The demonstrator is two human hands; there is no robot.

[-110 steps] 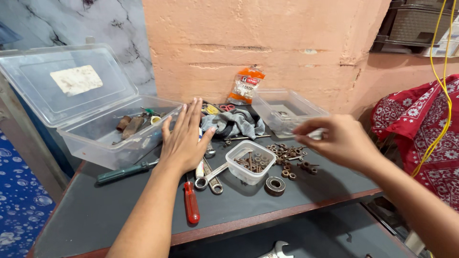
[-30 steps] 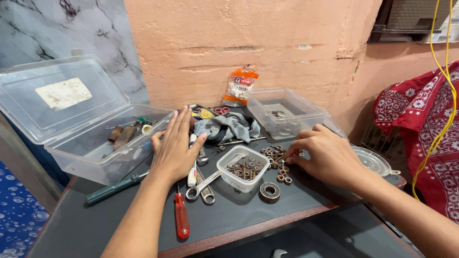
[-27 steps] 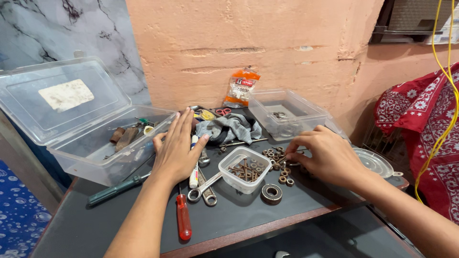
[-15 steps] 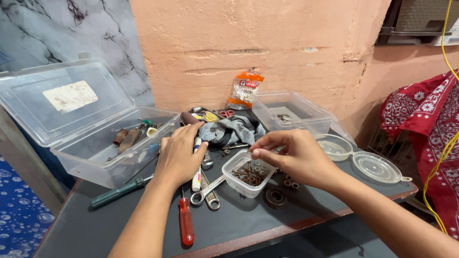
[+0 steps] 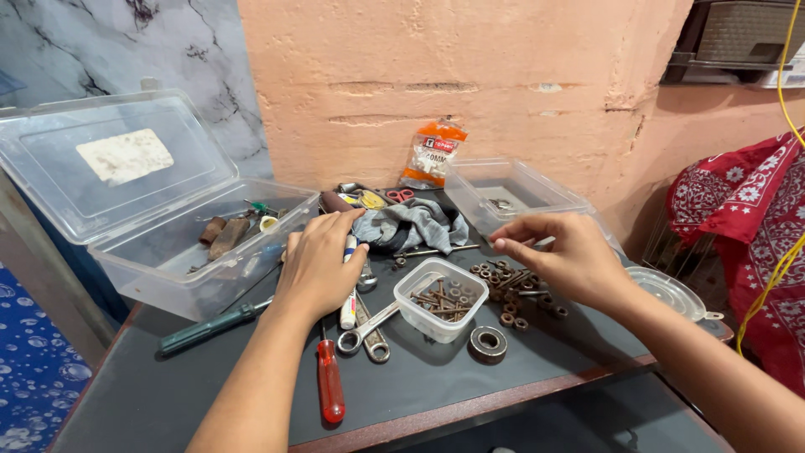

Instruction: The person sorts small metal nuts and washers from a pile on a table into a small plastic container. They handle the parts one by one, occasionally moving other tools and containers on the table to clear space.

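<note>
In the head view, the right hand [image 5: 563,258] hovered above the dark table [image 5: 168,394], with thumb and forefinger pinched together at their tips. It seemed to grip something very small, but the piece was too tiny to tell. Just below and a little to the left of those fingertips stood the small clear tub [image 5: 441,299], touching the table, holding rusty screws and bolts that lay in mixed directions. The tub was on the inner side of this hand, between both hands, and the right hand was the nearer one to it. Under the right palm lay a loose pile of rusty nuts and washers [image 5: 516,289], just beside the tub. A round bearing ring [image 5: 487,343] rested in front of the tub.

The left hand [image 5: 323,264] lay flat and open, palm down, on the tools beside the big clear box [image 5: 210,252]. Its fingers covered a white pen-like tool [image 5: 348,310] whose long axis ran toward the person. Near it were crossed wrenches [image 5: 369,331] and a red-handled screwdriver [image 5: 329,382], apart from the hand.
</note>
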